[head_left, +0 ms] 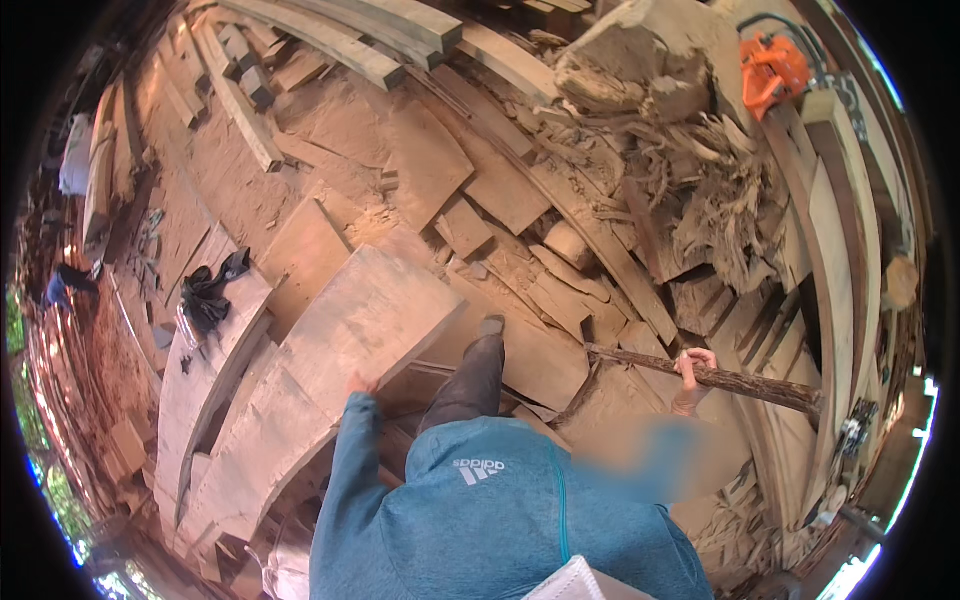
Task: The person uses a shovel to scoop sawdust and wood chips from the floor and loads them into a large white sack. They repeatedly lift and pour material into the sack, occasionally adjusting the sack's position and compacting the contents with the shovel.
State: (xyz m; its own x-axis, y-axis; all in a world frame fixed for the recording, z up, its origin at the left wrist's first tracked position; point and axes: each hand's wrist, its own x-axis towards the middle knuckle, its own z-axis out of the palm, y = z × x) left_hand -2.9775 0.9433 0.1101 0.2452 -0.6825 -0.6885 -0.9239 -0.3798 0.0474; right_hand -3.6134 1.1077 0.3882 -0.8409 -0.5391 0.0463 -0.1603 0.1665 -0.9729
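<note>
My left hand [363,383] is at the side edge of a broad, dusty wooden slab [350,320], touching it; its fingers are too indistinct to show whether they are wrapped round it. To the right, my right hand [692,378] is closed round a long, dark, bark-covered stick [755,388]. The stick lies nearly level, its thinner end pointing left and its thicker end reaching the planks at the right. My dark-trousered leg [470,375] stands between the slab and the stick.
Beside the slab, a second curved plank [205,390] carries a black plastic bag [210,295]. Boards and offcuts [430,165] litter the sawdust-covered ground. An orange chainsaw [775,72] rests on timbers at the far right, near a rough stump [640,70]. Long curved planks [835,290] line the right side.
</note>
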